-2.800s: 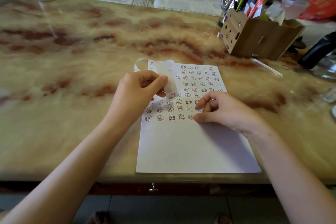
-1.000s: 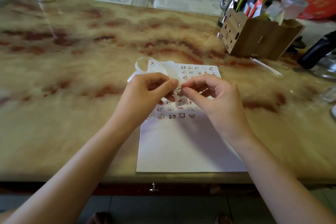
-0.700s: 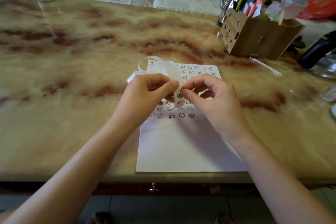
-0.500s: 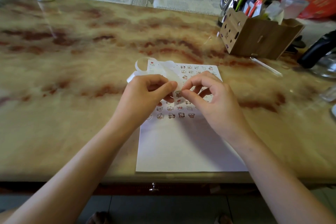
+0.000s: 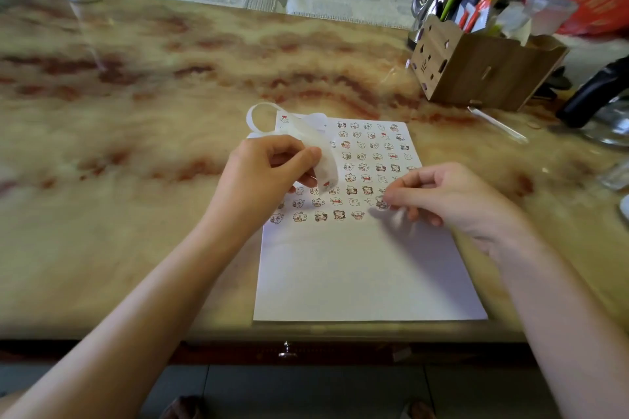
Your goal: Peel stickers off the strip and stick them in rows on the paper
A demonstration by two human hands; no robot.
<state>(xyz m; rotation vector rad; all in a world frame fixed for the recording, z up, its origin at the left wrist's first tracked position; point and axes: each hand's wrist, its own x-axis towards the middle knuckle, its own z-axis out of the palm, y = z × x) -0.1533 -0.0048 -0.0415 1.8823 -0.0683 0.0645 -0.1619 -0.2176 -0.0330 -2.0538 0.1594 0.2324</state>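
- Left hand [image 5: 269,177]: curled fingers pinch the sticker strip [image 5: 327,165], which loops away past the knuckles.
- Right hand [image 5: 452,196]: fingers pinch a sticker [image 5: 381,203] at their tips, just over the paper [image 5: 357,269] on the bench [image 5: 136,187].

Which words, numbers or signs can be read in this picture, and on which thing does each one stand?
No text can be read here.
red bag: pale print, too blurred to read.
stickers on the paper: small cartoon figures, no legible letters.
wooden box: only cut-out shapes, no words.
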